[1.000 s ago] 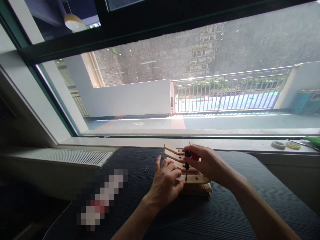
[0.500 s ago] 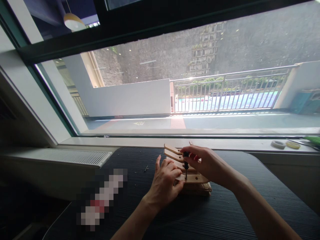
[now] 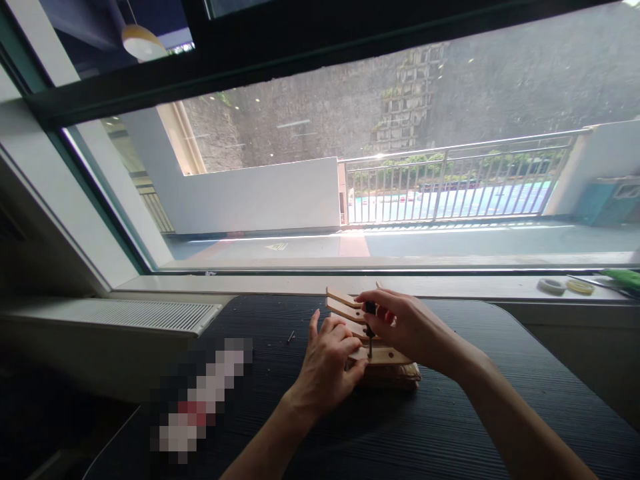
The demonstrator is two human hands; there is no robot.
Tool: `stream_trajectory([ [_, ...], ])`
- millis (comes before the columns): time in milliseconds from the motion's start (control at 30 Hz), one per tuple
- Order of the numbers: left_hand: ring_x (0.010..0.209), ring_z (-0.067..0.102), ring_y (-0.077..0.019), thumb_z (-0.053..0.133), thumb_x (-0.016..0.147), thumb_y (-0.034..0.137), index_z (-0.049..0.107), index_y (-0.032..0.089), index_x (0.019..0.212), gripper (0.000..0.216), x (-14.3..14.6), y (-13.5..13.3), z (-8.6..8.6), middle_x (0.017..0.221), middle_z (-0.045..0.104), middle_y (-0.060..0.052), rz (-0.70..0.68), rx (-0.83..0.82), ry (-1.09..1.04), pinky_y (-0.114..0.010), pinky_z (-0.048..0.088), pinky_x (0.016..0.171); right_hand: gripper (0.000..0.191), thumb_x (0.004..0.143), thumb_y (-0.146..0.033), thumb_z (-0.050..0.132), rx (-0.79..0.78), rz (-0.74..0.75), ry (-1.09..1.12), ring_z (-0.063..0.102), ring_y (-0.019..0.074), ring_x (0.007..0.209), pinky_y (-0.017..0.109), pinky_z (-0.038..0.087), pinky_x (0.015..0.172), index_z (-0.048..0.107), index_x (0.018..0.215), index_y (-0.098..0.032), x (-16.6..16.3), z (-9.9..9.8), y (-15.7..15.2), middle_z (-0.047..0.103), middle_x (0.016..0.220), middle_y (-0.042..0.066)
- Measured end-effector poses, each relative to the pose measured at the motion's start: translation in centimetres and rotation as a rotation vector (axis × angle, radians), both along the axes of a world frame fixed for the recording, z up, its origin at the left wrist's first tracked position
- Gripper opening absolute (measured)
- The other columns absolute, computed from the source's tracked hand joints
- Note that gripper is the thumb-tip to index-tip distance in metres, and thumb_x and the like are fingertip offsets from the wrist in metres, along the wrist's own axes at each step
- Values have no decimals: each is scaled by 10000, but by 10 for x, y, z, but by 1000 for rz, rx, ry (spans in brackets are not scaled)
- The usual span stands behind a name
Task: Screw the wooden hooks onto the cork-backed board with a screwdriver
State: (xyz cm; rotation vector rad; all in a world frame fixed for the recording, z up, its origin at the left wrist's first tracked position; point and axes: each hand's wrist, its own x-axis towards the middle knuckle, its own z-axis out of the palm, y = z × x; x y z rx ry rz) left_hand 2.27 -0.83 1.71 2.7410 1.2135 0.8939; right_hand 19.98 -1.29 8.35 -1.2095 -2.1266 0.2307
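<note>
A small wooden piece with several curved slats point(image 3: 383, 357) lies on a brown block point(image 3: 393, 377) on the dark table. Dark holes show in the slats. My right hand point(image 3: 395, 312) grips a black-handled screwdriver point(image 3: 370, 321), held upright with its tip at a hole in the nearest slat. My left hand point(image 3: 330, 353) presses on the left end of that slat, thumb and fingers closed around it and one finger raised. A screw head at the tip is too small to make out.
A thin metal bit or screw point(image 3: 291, 337) lies on the table point(image 3: 465, 427) left of my hands, beside a blurred-out pale strip point(image 3: 210, 393). Tape rolls point(image 3: 551, 287) and a green-handled tool point(image 3: 620, 277) sit on the sill. A radiator point(image 3: 165, 315) stands at the left.
The whole view has shifted slightly. Both hands keep their places on the wooden piece, with the screwdriver still upright; my right fingers have turned a little around its handle.
</note>
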Motion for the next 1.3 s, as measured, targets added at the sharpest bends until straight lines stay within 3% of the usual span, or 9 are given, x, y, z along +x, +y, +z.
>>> stream_trajectory([
  [233,1054,475,-195,598,792,283,612,244,820,50,0,1,-1,910,614,15,6,10,-1,-507,33,1117,304,854,-185,443,-64,87,63,579,128,771,234,430,701,608,1104,-233,4,2,1,669,921,13],
  [333,1049,480,-196,600,789,281,613,246,825,51,0,1,-2,906,616,15,0,10,-8,-513,35,1116,269,846,-204,478,-44,58,51,576,145,810,247,429,722,620,1072,-229,4,3,1,669,926,20],
  [533,1043,484,-201,606,783,272,619,244,813,43,0,0,0,899,619,8,-11,7,-25,-526,62,1110,226,814,-293,551,-42,-49,-4,550,137,661,250,420,607,619,1014,-215,2,2,1,636,747,8],
  [833,1034,487,-198,610,776,257,625,246,798,29,0,-1,1,898,624,10,-7,21,-32,-522,84,1109,195,849,-276,498,-63,32,59,565,127,666,242,431,616,631,975,-207,-1,7,-3,648,767,15],
  [1167,1038,482,-196,589,800,274,624,237,809,51,1,-1,2,909,620,8,-8,13,-17,-525,80,1109,209,824,-397,534,-37,-112,-2,493,117,567,239,362,528,571,818,-192,3,6,2,587,659,-11],
  [1300,1042,483,-203,606,782,262,623,239,804,36,0,-1,1,908,624,4,-15,14,-23,-538,84,1104,210,821,-393,534,-35,-110,17,517,128,588,244,386,546,579,861,-192,-1,1,3,609,682,2],
])
